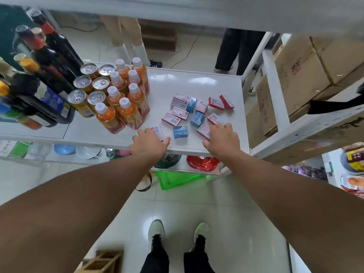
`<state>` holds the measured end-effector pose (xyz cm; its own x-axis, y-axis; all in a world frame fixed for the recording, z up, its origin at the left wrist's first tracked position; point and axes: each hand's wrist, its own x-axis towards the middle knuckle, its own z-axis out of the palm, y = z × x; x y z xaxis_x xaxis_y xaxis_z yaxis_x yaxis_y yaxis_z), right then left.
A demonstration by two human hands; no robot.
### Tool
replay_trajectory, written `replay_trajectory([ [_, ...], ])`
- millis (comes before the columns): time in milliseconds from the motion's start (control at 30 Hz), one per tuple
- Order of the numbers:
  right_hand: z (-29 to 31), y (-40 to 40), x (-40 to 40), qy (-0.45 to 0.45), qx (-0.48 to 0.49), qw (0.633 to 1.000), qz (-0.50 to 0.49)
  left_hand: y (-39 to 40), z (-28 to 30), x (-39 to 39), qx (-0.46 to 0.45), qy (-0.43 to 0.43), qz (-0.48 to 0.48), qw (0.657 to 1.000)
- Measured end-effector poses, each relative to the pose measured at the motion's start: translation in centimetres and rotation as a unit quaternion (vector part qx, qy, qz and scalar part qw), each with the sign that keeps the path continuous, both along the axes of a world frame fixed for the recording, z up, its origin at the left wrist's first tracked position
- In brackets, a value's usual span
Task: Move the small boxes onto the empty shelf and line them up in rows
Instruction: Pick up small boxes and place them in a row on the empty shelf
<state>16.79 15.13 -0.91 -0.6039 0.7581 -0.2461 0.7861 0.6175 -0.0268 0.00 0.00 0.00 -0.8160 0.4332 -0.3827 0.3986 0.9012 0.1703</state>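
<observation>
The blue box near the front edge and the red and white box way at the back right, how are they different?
The blue box is blue all over; the red and white box is white with red ends. The blue box sits near the front edge, between the left hand and right hand; the red and white box lies farthest right, away from both. The blue one looks stubbier. Both are small and rest loose on the white shelf.

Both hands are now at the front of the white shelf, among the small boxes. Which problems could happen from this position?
1. The red and white box under the left hand lies close to the front edge of the shelf; a push could drop it to the floor.
2. The orange bottles stand just beside that hand; a sideways sweep might topple one.
3. The boxes lie scattered at mixed angles, so the right hand may disturb neighbours such as the blue box.
</observation>
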Motion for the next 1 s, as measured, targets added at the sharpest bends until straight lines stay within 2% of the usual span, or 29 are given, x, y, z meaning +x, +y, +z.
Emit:
replay_trajectory([
  [100,-0.9,0.9,-0.4,-0.04,0.051,0.997,0.028,0.8,-1.2,0.2,-0.02,0.017,0.012,1.0],
  [233,-1.6,1.3,-1.0,-0.013,0.101,0.994,0.045,1.3,-2.3,0.3,0.02,0.02,0.047,0.999],
  [333,-1.3,0.9,-1.1,0.026,0.083,0.996,0.029,0.4,-1.9,0.1,0.042,0.019,0.065,0.997],
  [467,0.9,0.1,-0.4,0.091,0.021,0.996,-0.008,-1.9,-0.4,-0.1,0.055,0.027,0.036,0.997],
  [633,4.8,-0.6,1.3,0.146,-0.024,0.989,-0.018,-3.9,3.7,0.8,0.104,0.022,-0.026,0.994],
  [767,7.4,-2.0,3.3,0.144,-0.031,0.989,-0.016,-4.8,6.7,2.5,0.117,0.007,-0.08,0.99],
  [1000,11.2,-5.5,8.3,0.144,0.001,0.989,-0.008,-5.2,10.3,5.0,0.141,0.013,-0.244,0.959],
])
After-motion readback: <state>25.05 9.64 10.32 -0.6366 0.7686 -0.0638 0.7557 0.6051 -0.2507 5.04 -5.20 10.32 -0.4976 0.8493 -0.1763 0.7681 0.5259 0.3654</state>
